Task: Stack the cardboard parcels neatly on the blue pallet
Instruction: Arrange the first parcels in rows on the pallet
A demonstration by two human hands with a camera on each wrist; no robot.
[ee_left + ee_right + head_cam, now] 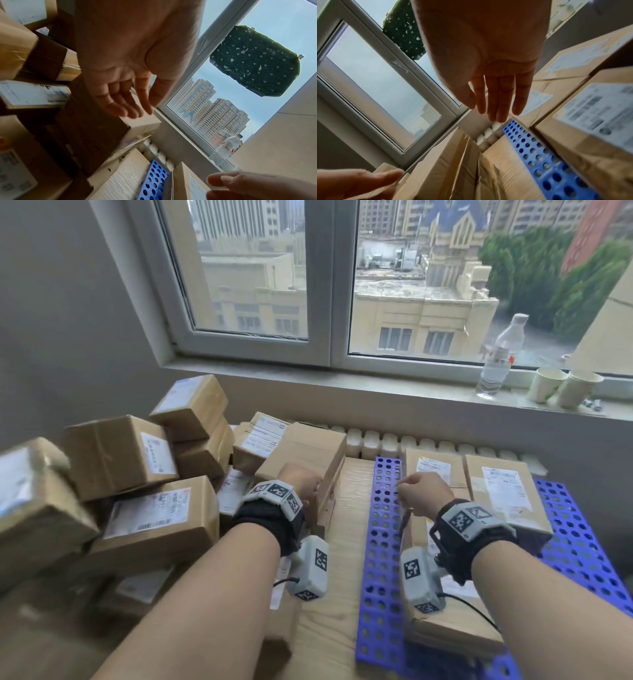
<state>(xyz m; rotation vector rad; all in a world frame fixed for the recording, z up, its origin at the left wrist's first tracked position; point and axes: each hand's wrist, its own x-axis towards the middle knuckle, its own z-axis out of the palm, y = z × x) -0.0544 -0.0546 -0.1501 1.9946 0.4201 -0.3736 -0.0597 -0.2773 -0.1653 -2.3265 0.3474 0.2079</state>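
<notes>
In the head view both hands' fingers are hidden behind the knuckles and wrist bands, so contact of the left hand [301,484] with the plain parcel [308,453] cannot be told. The parcel labels are too blurred to read. The right forearm covers part of the nearest parcel [445,628] on the blue pallet [380,542], whose near edge the frame cuts off.

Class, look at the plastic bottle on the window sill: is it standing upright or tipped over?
Upright. The plastic bottle stands on its base on the window sill, cap at the top, beside two paper cups.
</notes>
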